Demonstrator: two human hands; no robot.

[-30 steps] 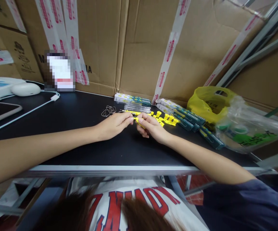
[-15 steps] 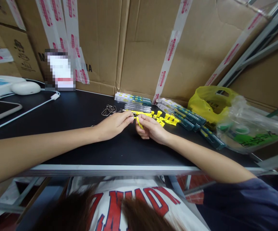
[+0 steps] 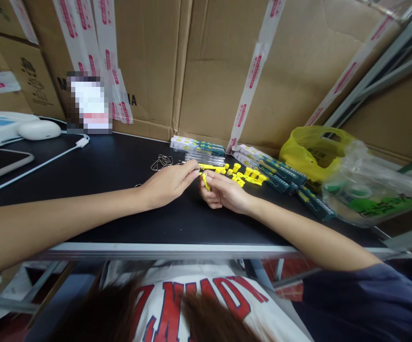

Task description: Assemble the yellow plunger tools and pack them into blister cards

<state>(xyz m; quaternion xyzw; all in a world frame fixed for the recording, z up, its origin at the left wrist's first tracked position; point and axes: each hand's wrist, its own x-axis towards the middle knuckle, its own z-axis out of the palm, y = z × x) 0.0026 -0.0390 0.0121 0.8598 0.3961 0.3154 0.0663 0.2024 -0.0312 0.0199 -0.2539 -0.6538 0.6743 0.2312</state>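
In the head view, my right hand (image 3: pixel 223 192) pinches a small yellow plastic piece (image 3: pixel 206 182), which hangs tilted from its fingertips. My left hand (image 3: pixel 172 184) is closed right beside it, thumb against the bent fingers. A bit of yellow shows at its tip, but what it grips is mostly hidden. A thin wire end (image 3: pixel 138 185) peeks out behind my left wrist. Just beyond both hands lie several loose yellow plastic parts (image 3: pixel 250 175) and a row of clear tubes or metal rods (image 3: pixel 206 158). Bent metal wire loops (image 3: pixel 162 162) rest beyond my left hand.
Slim green-and-white boxes (image 3: pixel 277 171) lie at the right, with more boxes (image 3: pixel 196 144) against the cardboard. A yellow bag (image 3: pixel 312 152) and a clear bag (image 3: pixel 377 190) stand far right. At left are a phone (image 3: pixel 2 164), a white case (image 3: pixel 39 129) and a cable (image 3: pixel 49 161).
The yellow piece in my right hand has swung from roughly level to hanging downward. My right fingers have shifted slightly; my left hand stays nearly in place. The wire end behind my left wrist has come into view.
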